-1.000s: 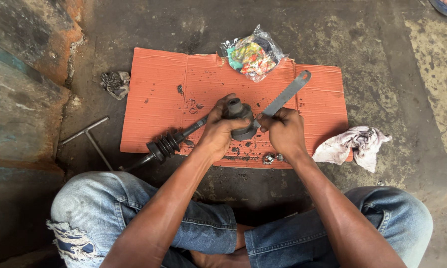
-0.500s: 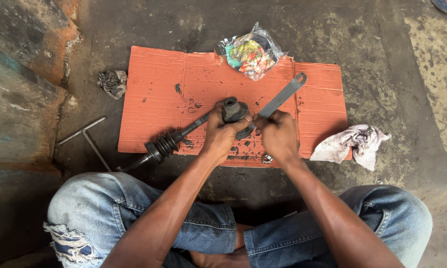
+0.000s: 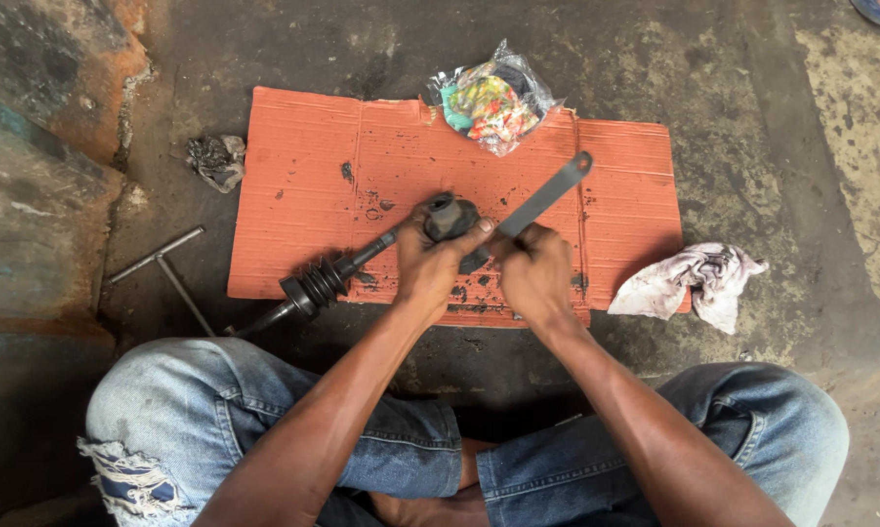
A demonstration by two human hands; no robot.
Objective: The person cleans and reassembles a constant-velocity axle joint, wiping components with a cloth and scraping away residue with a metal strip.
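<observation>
**Joint end gripped on the cardboard**

Left hand (image 3: 430, 268) wrapped tight round axle shaft (image 3: 347, 268) joint, mid orange cardboard (image 3: 293, 166). Right hand (image 3: 535, 273) clenched on flat metal bar (image 3: 537, 203), tip against joint. Rubber boot (image 3: 313, 288) seated on shaft; joint work seemingly unfinished.

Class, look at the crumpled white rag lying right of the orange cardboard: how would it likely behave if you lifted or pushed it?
The white rag lies in soft folds, so it would probably droop limply and feel light. Pushed, it would likely bunch and drag, not roll.
</observation>
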